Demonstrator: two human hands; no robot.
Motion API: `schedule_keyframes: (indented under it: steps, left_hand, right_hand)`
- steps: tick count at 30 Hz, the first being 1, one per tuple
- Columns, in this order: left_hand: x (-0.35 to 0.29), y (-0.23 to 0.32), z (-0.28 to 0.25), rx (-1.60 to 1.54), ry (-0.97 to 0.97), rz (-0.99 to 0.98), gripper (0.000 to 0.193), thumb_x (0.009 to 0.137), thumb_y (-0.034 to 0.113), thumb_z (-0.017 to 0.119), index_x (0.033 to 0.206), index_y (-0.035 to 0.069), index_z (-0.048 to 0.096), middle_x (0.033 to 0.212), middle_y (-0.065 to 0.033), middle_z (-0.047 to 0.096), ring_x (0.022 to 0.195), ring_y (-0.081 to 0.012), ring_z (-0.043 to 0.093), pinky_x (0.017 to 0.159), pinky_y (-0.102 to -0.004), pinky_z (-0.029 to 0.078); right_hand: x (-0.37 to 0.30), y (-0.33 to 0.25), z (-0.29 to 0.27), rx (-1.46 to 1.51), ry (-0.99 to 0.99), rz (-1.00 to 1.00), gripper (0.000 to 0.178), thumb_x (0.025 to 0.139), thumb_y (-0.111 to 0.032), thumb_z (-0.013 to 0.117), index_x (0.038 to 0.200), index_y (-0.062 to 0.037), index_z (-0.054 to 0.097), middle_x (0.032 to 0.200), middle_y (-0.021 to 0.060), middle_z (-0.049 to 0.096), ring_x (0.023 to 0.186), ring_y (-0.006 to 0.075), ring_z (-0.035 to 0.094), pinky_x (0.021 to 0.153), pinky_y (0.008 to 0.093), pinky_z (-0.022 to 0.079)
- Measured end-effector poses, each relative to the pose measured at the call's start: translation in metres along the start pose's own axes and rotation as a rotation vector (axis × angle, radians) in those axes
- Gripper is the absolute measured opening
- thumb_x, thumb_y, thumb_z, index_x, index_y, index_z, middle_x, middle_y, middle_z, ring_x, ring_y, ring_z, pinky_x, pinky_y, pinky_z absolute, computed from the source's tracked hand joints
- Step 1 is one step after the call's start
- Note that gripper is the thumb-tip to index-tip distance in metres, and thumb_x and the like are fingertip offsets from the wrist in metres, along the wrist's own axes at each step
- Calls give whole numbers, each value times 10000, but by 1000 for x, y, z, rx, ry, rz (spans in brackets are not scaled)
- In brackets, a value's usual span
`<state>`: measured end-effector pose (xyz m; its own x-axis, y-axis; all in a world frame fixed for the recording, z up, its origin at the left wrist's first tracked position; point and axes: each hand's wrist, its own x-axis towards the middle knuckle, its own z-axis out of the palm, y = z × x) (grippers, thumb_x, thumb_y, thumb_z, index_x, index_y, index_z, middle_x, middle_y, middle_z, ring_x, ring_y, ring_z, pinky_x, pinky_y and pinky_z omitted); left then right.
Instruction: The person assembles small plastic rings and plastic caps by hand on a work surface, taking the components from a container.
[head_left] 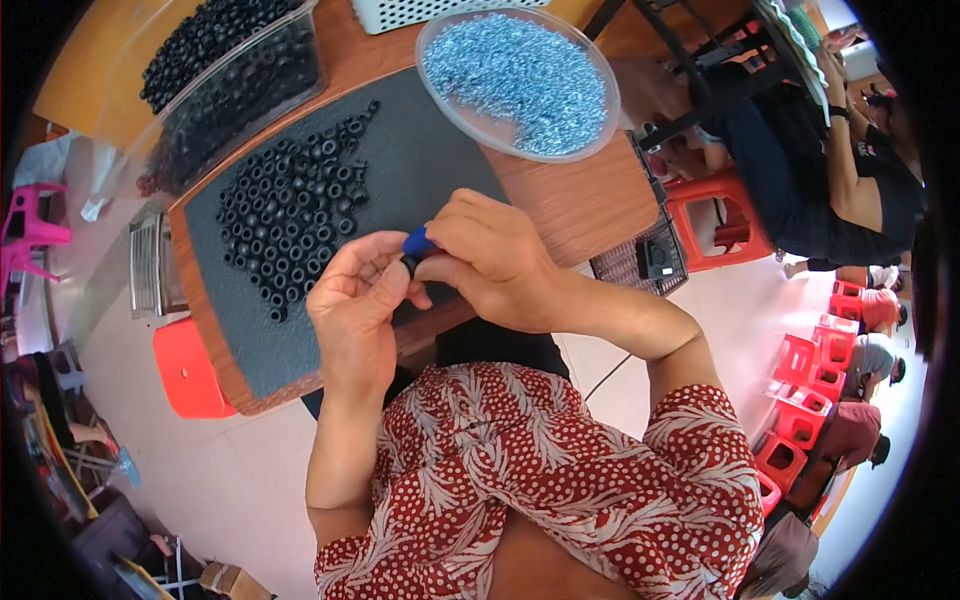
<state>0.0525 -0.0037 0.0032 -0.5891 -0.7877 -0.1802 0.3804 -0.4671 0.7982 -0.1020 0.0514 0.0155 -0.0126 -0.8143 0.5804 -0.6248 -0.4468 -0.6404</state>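
Close together over the near edge of the dark mat (260,355), both my hands are closed. My left hand (352,305) pinches a small black ring (409,264) between thumb and fingers. A short blue tool handle (418,241) is gripped in my right hand (495,262), its lower end against the ring; the tip is hidden by the fingers. To the left of my hands, many loose black rings (300,210) lie spread over the mat.
A clear bin (318,60) of black rings stands at the far left. A round clear tub (470,138) of tiny bluish, shiny pieces sits at the far right, beside a white perforated basket (400,14). Red stools (190,368) stand by the table; other people are at the right.
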Motion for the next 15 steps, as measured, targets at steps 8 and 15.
schedule_keyframes:
  steps: [8,15]
  left_hand:
    - [-5,3,2,191,-12,-66,235,842,68,617,1024,-77,584,831,-97,622,613,-131,556,582,-247,480]
    - [-2,0,0,151,-92,-175,185,848,86,617,968,-51,584,810,-94,617,614,-124,567,555,-235,485]
  right_hand:
    - [-1,7,-6,-36,-10,-48,236,645,-62,716,774,-18,524,700,90,516,637,284,507,521,358,412]
    - [8,28,-37,-219,-47,-18,227,660,-67,714,835,-19,578,734,102,542,689,289,530,590,368,431]
